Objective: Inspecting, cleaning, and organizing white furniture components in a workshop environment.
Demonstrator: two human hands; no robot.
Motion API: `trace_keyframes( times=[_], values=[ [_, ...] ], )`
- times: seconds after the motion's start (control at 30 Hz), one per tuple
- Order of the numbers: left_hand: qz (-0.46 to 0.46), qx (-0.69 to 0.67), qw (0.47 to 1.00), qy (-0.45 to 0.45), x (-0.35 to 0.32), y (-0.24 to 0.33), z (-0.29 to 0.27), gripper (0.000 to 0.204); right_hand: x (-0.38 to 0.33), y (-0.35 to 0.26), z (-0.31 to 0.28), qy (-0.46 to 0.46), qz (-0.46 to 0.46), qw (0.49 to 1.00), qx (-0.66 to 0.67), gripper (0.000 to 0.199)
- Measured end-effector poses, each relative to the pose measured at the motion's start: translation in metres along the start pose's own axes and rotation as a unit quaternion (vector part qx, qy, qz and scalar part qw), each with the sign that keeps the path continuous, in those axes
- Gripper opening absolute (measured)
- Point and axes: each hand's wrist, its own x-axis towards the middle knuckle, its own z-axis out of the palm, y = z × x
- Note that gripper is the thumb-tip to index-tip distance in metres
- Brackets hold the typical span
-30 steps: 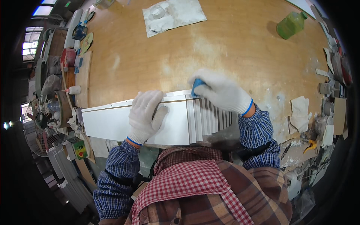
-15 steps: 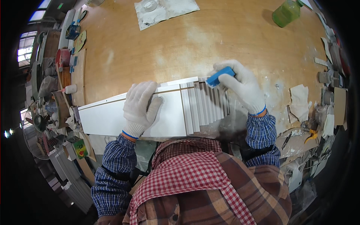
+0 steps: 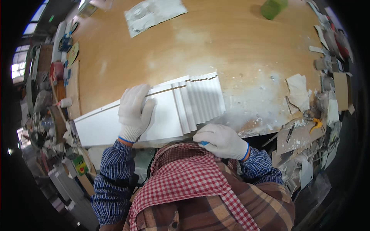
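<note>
The stacked white panels (image 3: 165, 113) look smooth, with a soft sheen. The left hand (image 3: 135, 109) and right hand (image 3: 222, 140) wear matt knitted cloth. The tabletop (image 3: 227, 46) looks like faintly glossy wood, roughened by chalky smears and pale specks near its front edge. The sleeves (image 3: 111, 196) are puckered woven cloth; the green bottle (image 3: 273, 9) looks like translucent plastic.

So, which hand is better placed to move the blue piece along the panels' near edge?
Probably the right hand: it holds the blue piece near that edge, while the left hand rests on the white panels.
</note>
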Motion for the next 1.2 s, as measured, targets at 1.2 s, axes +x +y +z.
trace_keyframes(
  times=[1.2],
  values=[
    [-0.012, 0.0, 1.0, -0.007, -0.002, -0.002, 0.004, 0.033, -0.038, 0.031, -0.006, 0.199, 0.151, 0.968, -0.019, 0.025]
  ],
)
